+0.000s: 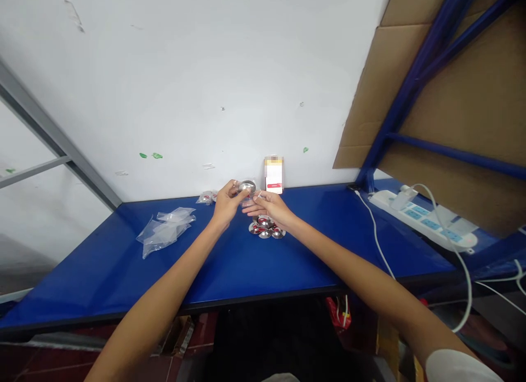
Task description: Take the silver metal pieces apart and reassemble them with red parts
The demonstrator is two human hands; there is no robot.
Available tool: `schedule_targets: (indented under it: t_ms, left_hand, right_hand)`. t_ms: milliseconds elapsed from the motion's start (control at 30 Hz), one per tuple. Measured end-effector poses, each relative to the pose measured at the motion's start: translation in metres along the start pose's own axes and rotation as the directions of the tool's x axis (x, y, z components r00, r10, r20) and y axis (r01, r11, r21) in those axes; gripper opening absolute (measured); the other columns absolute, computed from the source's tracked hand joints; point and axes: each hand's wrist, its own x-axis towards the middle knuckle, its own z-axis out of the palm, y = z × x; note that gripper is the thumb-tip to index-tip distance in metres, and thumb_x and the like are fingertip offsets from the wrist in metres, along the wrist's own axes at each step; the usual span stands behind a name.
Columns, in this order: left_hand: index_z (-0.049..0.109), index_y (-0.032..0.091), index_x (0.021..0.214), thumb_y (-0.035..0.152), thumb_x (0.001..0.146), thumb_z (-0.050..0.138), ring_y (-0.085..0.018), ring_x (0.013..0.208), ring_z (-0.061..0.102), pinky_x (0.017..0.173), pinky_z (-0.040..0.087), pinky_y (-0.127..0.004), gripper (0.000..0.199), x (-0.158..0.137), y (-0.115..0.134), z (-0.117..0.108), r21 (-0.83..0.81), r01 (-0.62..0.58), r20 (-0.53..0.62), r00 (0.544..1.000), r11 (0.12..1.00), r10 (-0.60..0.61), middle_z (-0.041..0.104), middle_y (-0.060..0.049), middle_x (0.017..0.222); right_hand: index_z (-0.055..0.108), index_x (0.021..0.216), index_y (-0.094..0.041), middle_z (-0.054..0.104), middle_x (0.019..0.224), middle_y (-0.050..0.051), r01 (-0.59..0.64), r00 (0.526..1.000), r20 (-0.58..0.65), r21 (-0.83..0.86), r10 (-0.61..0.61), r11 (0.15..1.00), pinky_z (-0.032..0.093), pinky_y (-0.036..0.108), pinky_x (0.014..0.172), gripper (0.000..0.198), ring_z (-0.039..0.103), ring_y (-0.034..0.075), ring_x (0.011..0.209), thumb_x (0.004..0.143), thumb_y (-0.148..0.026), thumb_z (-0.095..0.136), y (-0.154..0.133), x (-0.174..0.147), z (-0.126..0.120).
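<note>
Over the back of the blue table, my left hand [225, 207] is closed on a round, shiny metal piece [247, 185] in a clear plastic bag. Thumb and fingers of my right hand [274, 206] pinch the right side of the same bag, its other fingers stretched out below. Just under my right hand lies a small pile of round metal pieces [266, 232] with red marks. Left of my left hand, bagged pieces [204, 197] lie against the wall. Several flat clear plastic bags [166, 231] are spread farther left.
A phone [274, 176] with a lit screen leans on the white wall [176, 86] behind my hands. At the right lies a white power strip [427, 220] with a plug and cables. Blue metal framing [411, 91] and cardboard [365, 108] rise there.
</note>
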Motion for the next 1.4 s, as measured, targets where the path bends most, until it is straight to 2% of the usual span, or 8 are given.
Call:
schedule_targets:
  t_ms: [200, 400, 600, 833, 1000, 1133, 1300, 1400]
  left_hand:
    - [0.065, 0.021, 0.091, 0.052, 0.085, 0.085, -0.018, 0.084, 0.067, 0.078, 0.052, -0.028, 0.038, 0.000, -0.001, -0.003, -0.095, -0.007, -0.101, 0.995, 0.995, -0.002, 0.071, -0.001, 0.089]
    - [0.066, 0.021, 0.095, 0.049, 0.088, 0.084, -0.020, 0.089, 0.070, 0.082, 0.052, -0.030, 0.034, 0.000, 0.005, -0.003, 0.023, -0.090, -0.048, 0.995, 0.996, 0.091, 0.077, -0.004, 0.096]
    - [0.063, 0.022, 0.092, 0.049, 0.088, 0.083, -0.018, 0.086, 0.069, 0.078, 0.051, -0.029, 0.034, 0.001, 0.003, -0.005, 0.018, -0.083, -0.105, 0.991, 0.996, 0.084, 0.075, -0.002, 0.092]
    - [0.069, 0.020, 0.098, 0.049, 0.092, 0.080, -0.020, 0.090, 0.071, 0.082, 0.054, -0.030, 0.031, 0.004, 0.008, -0.009, 0.037, -0.063, -0.081, 0.994, 0.997, 0.066, 0.078, -0.005, 0.098]
    - [0.073, 0.019, 0.100, 0.051, 0.095, 0.075, -0.024, 0.095, 0.075, 0.083, 0.056, -0.034, 0.032, 0.003, 0.008, -0.011, 0.052, -0.054, -0.029, 0.998, 0.997, 0.055, 0.082, -0.011, 0.105]
    - [0.073, 0.019, 0.096, 0.050, 0.095, 0.075, -0.023, 0.092, 0.075, 0.084, 0.056, -0.034, 0.031, 0.008, 0.007, -0.014, 0.094, -0.083, -0.085, 0.992, 0.992, 0.091, 0.082, -0.010, 0.100]
    - [0.069, 0.020, 0.100, 0.049, 0.097, 0.067, -0.018, 0.075, 0.070, 0.073, 0.056, -0.030, 0.029, 0.024, 0.014, -0.053, 0.205, -0.091, -0.370, 0.915, 0.975, 0.163, 0.080, -0.007, 0.096]
    - [0.070, 0.022, 0.110, 0.040, 0.093, 0.064, -0.021, 0.080, 0.072, 0.076, 0.056, -0.032, 0.025, 0.033, 0.017, -0.104, 0.483, 0.039, -0.345, 0.927, 0.875, 0.149, 0.079, -0.005, 0.092]
  right_hand:
    - [0.070, 0.118, -0.020, 0.083, 0.116, 0.011, 0.026, 0.997, 0.069, 0.080, -0.032, 0.996, 0.064, 0.047, 0.104, 0.037, 0.082, 0.027, 0.104, 0.089, -0.033, 0.088, -0.006, -0.002, 0.001]
    - [0.069, 0.113, -0.019, 0.084, 0.105, 0.013, -0.028, 0.999, -0.040, 0.059, 0.030, 0.998, 0.068, 0.038, 0.088, 0.030, 0.083, 0.024, 0.092, 0.104, -0.047, 0.071, -0.004, -0.002, 0.004]
    - [0.070, 0.116, -0.017, 0.083, 0.113, 0.013, -0.058, 0.998, -0.008, 0.139, 0.059, 0.989, 0.066, 0.044, 0.098, 0.021, 0.083, 0.027, 0.099, 0.095, -0.017, 0.070, 0.000, -0.004, 0.004]
    - [0.073, 0.117, -0.016, 0.081, 0.126, 0.014, -0.092, 0.992, 0.102, 0.236, 0.069, 0.968, 0.058, 0.048, 0.115, 0.019, 0.080, 0.029, 0.115, 0.101, -0.026, 0.073, 0.001, -0.009, 0.012]
    - [0.075, 0.118, -0.015, 0.081, 0.124, 0.014, -0.127, 0.991, 0.067, 0.211, 0.115, 0.969, 0.064, 0.043, 0.107, 0.021, 0.082, 0.028, 0.109, 0.101, -0.028, 0.076, 0.010, -0.008, 0.014]
    - [0.077, 0.115, -0.015, 0.081, 0.125, 0.014, -0.120, 0.992, 0.070, 0.168, 0.109, 0.978, 0.068, 0.038, 0.100, 0.020, 0.082, 0.025, 0.104, 0.101, -0.029, 0.076, 0.010, -0.008, 0.015]
    - [0.076, 0.112, -0.015, 0.080, 0.128, 0.015, -0.102, 0.993, 0.077, 0.111, 0.093, 0.989, 0.069, 0.035, 0.094, 0.016, 0.082, 0.022, 0.101, 0.102, -0.028, 0.074, -0.002, -0.010, 0.011]
    - [0.073, 0.111, -0.015, 0.080, 0.125, 0.016, -0.090, 0.996, -0.004, 0.129, 0.091, 0.988, 0.070, 0.035, 0.089, 0.011, 0.082, 0.021, 0.096, 0.103, -0.022, 0.069, -0.011, -0.008, 0.003]
